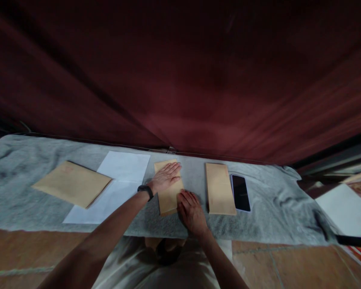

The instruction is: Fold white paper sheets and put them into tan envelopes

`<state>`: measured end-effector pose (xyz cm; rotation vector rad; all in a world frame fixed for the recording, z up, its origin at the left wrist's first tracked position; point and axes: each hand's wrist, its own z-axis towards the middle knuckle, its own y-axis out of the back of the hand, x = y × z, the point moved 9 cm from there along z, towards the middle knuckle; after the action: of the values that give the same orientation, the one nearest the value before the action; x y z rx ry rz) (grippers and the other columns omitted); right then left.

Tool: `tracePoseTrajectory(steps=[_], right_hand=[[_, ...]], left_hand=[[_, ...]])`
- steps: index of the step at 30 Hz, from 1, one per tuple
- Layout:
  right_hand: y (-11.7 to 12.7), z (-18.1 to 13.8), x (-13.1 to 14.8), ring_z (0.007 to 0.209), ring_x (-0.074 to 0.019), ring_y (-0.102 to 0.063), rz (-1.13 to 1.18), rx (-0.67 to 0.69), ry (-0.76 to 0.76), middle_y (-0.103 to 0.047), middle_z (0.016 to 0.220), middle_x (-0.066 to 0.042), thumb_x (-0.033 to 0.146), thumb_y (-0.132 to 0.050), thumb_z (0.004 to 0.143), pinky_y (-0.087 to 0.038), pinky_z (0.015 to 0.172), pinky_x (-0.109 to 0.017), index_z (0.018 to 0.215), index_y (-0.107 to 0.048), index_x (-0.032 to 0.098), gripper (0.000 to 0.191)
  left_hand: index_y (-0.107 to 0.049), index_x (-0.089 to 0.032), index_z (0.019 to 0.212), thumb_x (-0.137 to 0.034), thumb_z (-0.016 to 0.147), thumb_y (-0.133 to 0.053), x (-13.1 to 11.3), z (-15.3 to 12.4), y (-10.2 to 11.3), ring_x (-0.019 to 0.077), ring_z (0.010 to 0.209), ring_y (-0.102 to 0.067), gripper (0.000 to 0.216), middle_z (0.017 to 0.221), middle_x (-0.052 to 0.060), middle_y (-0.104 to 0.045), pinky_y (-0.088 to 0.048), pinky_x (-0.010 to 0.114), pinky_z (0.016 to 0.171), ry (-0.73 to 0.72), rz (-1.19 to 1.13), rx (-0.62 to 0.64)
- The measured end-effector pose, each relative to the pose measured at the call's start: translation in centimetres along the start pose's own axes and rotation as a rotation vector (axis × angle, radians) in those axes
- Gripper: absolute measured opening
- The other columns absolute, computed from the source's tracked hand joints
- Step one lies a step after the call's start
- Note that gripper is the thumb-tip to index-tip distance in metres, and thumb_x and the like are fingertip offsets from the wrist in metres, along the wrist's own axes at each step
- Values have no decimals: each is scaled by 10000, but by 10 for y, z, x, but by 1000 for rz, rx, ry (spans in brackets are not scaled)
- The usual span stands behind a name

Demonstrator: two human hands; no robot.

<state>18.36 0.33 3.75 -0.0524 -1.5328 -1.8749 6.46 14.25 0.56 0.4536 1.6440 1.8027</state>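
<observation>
While left hand (pixel 166 177) lies on brown envelope (pixel 169 199), right hand (pixel 193 211) touches edge; all fingers released.

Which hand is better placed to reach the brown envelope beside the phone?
Probably your right hand: it lies nearer that brown envelope, with only grey cloth between; your left hand lies flat on another envelope, farther away.

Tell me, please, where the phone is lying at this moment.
In the head view, the phone lies on the grey cloth, right of centre, just to the right of the brown envelopes beside the person's right hand.
</observation>
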Motion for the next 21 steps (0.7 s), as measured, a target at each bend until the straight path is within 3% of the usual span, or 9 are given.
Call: tracePoseTrajectory(steps=[14,21], right_hand=[[-8,-6,-18,1343,-200,-551,93,-47,-43,-645,1407,-75,88,-502,954,-426,1177,-416,1361,-620,211,441],[-3,-9,-29,1296,-229,-581,195,-96,-115,-672,1339,-101,59,-456,926,-466,1124,-461,1297,-668,207,452]], left_hand=[[-353,-164,1580,-437,1090,-272,-62,-41,0,181,1560,-245,567,1661,95,-341,-191,379,1281,-42,-9,26],[-369,-146,1572,-390,1089,-271,-88,-61,3,190,1560,-249,550,1659,105,-341,-183,392,1288,-56,-35,55]])
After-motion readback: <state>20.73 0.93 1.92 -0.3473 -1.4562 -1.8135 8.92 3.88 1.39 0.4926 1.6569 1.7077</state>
